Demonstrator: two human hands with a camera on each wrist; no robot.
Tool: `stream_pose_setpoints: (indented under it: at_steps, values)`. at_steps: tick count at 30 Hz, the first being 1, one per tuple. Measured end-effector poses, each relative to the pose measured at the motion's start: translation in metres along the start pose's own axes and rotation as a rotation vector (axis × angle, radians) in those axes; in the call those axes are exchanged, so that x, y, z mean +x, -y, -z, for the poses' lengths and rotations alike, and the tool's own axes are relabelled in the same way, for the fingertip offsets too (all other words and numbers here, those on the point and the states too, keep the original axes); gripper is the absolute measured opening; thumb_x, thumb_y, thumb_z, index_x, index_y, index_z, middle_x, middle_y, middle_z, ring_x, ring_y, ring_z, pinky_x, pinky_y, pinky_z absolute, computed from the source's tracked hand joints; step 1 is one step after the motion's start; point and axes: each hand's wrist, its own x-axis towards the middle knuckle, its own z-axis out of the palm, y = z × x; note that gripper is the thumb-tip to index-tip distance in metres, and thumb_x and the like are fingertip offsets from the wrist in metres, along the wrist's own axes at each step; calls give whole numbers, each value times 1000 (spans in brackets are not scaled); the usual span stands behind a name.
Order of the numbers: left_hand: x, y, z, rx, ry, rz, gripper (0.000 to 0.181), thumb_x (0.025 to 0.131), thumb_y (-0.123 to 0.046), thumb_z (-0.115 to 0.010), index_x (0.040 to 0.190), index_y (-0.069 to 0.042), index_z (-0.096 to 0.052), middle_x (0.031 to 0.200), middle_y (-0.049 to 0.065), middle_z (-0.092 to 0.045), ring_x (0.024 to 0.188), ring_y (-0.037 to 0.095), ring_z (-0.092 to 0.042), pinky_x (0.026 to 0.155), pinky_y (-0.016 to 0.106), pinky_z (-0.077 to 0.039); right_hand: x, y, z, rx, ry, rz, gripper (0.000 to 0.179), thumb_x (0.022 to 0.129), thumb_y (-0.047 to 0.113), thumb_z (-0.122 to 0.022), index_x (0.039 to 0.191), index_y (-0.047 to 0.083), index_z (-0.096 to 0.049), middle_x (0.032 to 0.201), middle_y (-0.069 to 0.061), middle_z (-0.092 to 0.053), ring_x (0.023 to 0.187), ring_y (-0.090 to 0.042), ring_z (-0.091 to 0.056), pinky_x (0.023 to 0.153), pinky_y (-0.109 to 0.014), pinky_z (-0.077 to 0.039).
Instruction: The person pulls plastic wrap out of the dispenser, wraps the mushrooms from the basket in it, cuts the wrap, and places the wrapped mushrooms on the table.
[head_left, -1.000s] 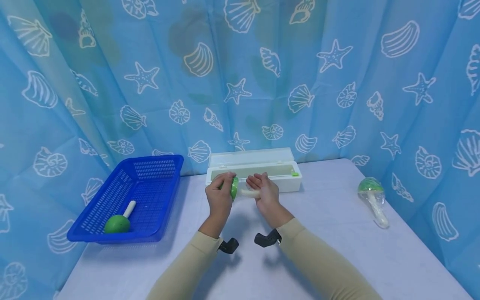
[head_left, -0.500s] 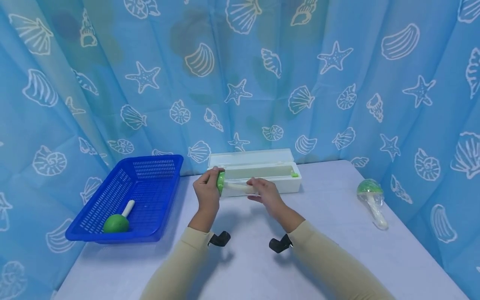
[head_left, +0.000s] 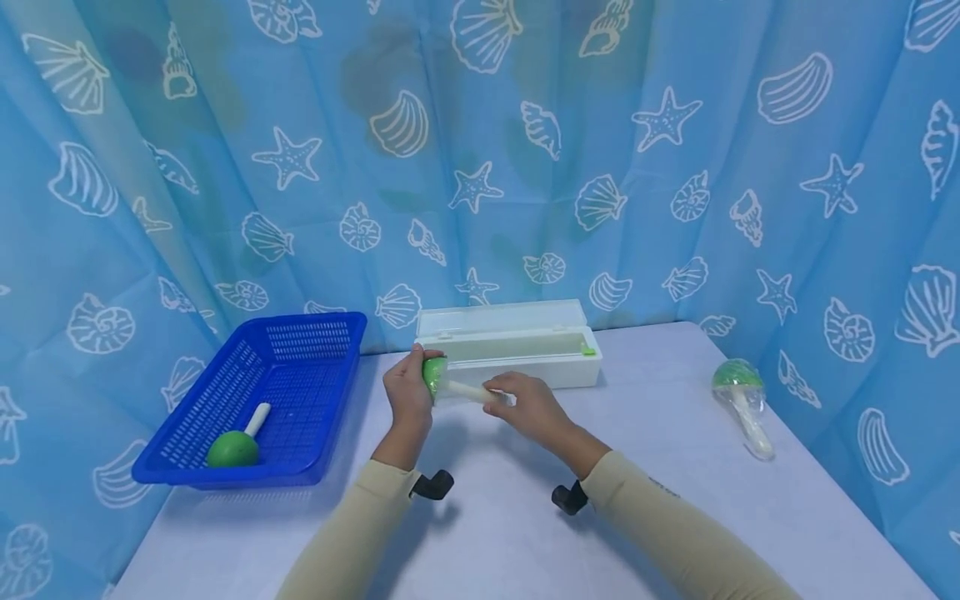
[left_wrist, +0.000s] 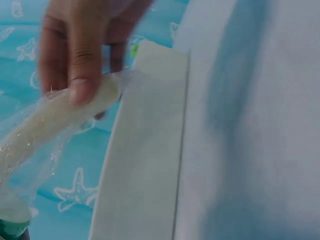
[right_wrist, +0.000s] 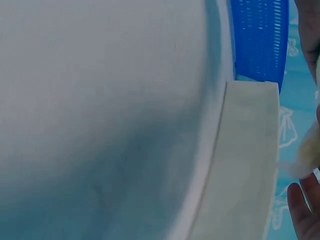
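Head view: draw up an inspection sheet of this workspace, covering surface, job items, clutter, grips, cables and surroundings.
Surface: white table, arm shadows falling across it.
Job items: held maraca, green head and white handle, in clear film, raised in front of the white box, whose lid is open.
Clutter: blue basket at left with an unwrapped maraca inside; second wrapped maraca lying at right.
Grips: left grip holds the green head; right grip pinches the handle near its end.
Cables: nothing seen.
Surroundings: blue curtain with white shell and starfish prints behind the table.
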Motion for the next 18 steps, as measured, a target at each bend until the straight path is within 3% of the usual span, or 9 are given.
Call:
stream_pose_setpoints:
  at_steps: [4,8,13,18]
  values:
    - [-1,-3,-2,-4,150,-3,48,104,-37,-43,102,2,-72,100,15,-70,98,26,-64,85,30,-50,-2,1,8,-129,0,93,34,89,25,-73,121,17,-68,106,6,-64,97,-12,-60,81,-35,-50]
    - [3,-11,3,-40,257,-4,49,106,-33,-38,118,9,-60,115,23,-64,109,33,-61,95,36,-47,-10,-6,21,-160,8,86,29,92,24,-68,119,14,-67,105,5,-63,96,-13,-60,80,-35,-51]
    - [15,-19,20,41,213,-13,34,103,-20,-50,108,12,-61,106,22,-66,101,36,-62,88,39,-52,-33,-32,44,-87,8,-51,30,96,24,-63,123,10,-61,111,-1,-62,102,-19,-60,82,-38,-52]
    - [23,-25,37,275,183,17,26,101,-17,-52,102,4,-67,101,16,-67,97,28,-63,88,39,-51,-54,-64,79,-38,-49,-207,36,98,20,-61,129,4,-55,119,-11,-60,108,-28,-59,84,-43,-53]
